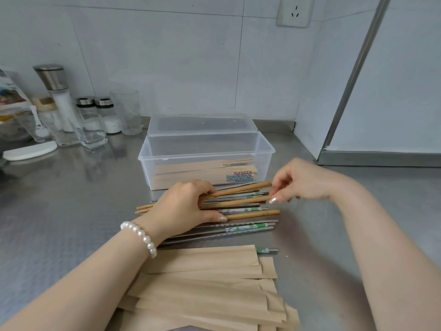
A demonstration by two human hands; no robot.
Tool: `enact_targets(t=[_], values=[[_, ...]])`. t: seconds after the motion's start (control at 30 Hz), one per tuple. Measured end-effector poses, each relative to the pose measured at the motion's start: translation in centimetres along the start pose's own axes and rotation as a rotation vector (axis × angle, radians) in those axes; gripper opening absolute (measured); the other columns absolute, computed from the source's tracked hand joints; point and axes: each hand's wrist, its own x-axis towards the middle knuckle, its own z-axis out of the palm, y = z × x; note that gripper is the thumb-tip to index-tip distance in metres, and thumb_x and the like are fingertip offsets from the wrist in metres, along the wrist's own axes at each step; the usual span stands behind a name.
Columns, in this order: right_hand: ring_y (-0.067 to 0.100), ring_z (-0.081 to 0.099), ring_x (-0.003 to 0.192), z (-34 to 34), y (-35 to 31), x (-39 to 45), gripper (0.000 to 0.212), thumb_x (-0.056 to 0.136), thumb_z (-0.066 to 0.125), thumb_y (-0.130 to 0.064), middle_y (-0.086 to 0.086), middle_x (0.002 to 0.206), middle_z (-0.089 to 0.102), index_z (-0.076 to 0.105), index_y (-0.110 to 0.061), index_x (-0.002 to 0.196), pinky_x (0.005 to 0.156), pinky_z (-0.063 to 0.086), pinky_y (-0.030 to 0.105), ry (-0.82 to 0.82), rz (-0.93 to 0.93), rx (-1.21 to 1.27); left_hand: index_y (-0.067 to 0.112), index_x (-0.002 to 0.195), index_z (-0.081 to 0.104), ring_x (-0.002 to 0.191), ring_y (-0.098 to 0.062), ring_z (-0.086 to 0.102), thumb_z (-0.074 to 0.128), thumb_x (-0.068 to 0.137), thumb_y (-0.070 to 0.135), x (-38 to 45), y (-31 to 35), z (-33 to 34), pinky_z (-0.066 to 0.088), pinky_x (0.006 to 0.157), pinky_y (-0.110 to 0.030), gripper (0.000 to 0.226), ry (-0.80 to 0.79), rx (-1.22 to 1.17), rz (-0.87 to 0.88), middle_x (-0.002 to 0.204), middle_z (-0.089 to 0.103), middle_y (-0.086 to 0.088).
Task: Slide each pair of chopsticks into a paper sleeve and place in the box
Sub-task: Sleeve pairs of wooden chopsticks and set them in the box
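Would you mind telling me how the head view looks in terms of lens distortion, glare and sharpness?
Head view: wide-angle bending shows in the slanted metal wall trim; the steel counter carries soft reflections of the glass jars but no harsh glare; lighting is even, shadows faint; the paper sleeves near the bottom edge look slightly soft.

Two bare forearms reach into view from the lower edge, with no sleeves, watch or rings showing on either. The left hand (183, 206) has a bracelet of round, glossy white pearl-like beads (140, 234) strung close together around the wrist. The thumbnail of that hand carries a pale, shimmery metallic polish. The right hand (303, 180) wears nothing at the wrist, and one visible fingernail on it has the same pale glittery polish, cut fairly short and rounded.
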Motion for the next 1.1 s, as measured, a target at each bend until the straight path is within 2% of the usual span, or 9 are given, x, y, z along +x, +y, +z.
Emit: enact_targets(t=[0.17,0.27,0.37,0.47,0.53,0.63,0.73,0.93,1.1], values=[[0.011,0.051,0.051,-0.5,-0.4,-0.5,0.008,0.078,0.07,-0.007,0.002,0.058,0.066,0.072,-0.011,0.072,0.05,0.041,0.021,0.108,-0.156,0.313,0.024,0.091,0.059,0.07,-0.014,0.049,0.07,0.072,0.046,0.1,-0.2,-0.3,0.042,0.064,-0.03,0.031,0.134,0.021,-0.018,0.072,0.047,0.011],[0.01,0.051,0.049,-0.5,-0.8,-0.8,0.009,0.07,0.07,-0.015,0.003,0.058,0.065,0.071,-0.007,0.073,0.047,0.04,0.018,0.061,-0.216,0.464,0.019,0.088,0.06,0.074,-0.019,0.051,0.062,0.083,0.034,0.0,-0.3,-0.3,0.044,0.069,-0.035,0.016,0.134,0.072,0.0,0.077,0.053,0.005],[0.008,0.053,0.051,-0.9,-0.5,-1.1,0.016,0.061,0.078,-0.016,0.001,0.058,0.065,0.073,-0.01,0.074,0.047,0.04,0.018,-0.008,-0.132,0.323,0.017,0.084,0.058,0.073,-0.024,0.052,0.052,0.089,0.031,0.1,-0.4,-0.6,0.045,0.067,-0.04,0.016,0.123,0.103,-0.02,0.073,0.056,0.002],[0.008,0.053,0.052,-0.4,0.5,-0.4,0.016,0.065,0.082,-0.009,-0.004,0.055,0.061,0.07,-0.017,0.072,0.045,0.037,0.017,-0.108,0.036,0.005,0.017,0.084,0.053,0.069,-0.025,0.052,0.047,0.092,0.033,0.0,-0.6,-0.8,0.046,0.064,-0.04,0.018,0.126,0.111,-0.049,0.069,0.055,0.001],[0.006,0.051,0.054,0.3,0.7,0.3,0.017,0.066,0.082,-0.012,-0.007,0.056,0.058,0.068,-0.02,0.07,0.046,0.036,0.015,-0.145,0.086,-0.071,0.019,0.086,0.052,0.066,-0.022,0.051,0.048,0.091,0.033,-0.1,-0.6,-0.7,0.047,0.064,-0.04,0.016,0.125,0.084,-0.029,0.067,0.054,0.004],[-0.002,0.048,0.051,0.8,1.0,1.0,0.017,0.066,0.083,-0.016,-0.014,0.049,0.056,0.068,-0.024,0.065,0.054,0.037,0.014,-0.128,0.066,-0.092,0.022,0.091,0.054,0.066,-0.018,0.052,0.051,0.087,0.043,-0.1,-0.4,-0.6,0.047,0.064,-0.037,0.021,0.101,0.071,0.008,0.069,0.055,0.007],[-0.004,0.048,0.051,0.6,1.5,1.1,0.015,0.07,0.08,-0.019,-0.016,0.051,0.059,0.069,-0.026,0.063,0.061,0.04,0.017,-0.133,0.058,-0.075,0.025,0.098,0.052,0.073,-0.02,0.055,0.049,0.082,0.055,0.0,-0.1,-0.4,0.047,0.067,-0.036,0.034,0.054,0.11,0.018,0.079,0.061,0.004],[-0.004,0.05,0.053,0.5,2.0,1.2,0.016,0.077,0.074,-0.014,-0.013,0.061,0.062,0.069,-0.026,0.068,0.065,0.042,0.02,-0.157,0.038,-0.035,0.028,0.104,0.051,0.084,-0.021,0.058,0.045,0.082,0.057,0.0,-0.4,0.0,0.046,0.07,-0.034,0.037,0.034,0.142,0.031,0.093,0.064,0.003],[-0.002,0.047,0.05,0.4,1.9,1.2,0.017,0.071,0.078,-0.008,-0.016,0.048,0.056,0.069,-0.022,0.075,0.058,0.038,0.015,-0.227,0.023,-0.029,0.028,0.105,0.05,0.085,-0.02,0.058,0.045,0.082,0.058,0.1,-0.5,0.3,0.046,0.069,-0.034,0.038,0.044,0.161,0.031,0.094,0.063,0.004]])
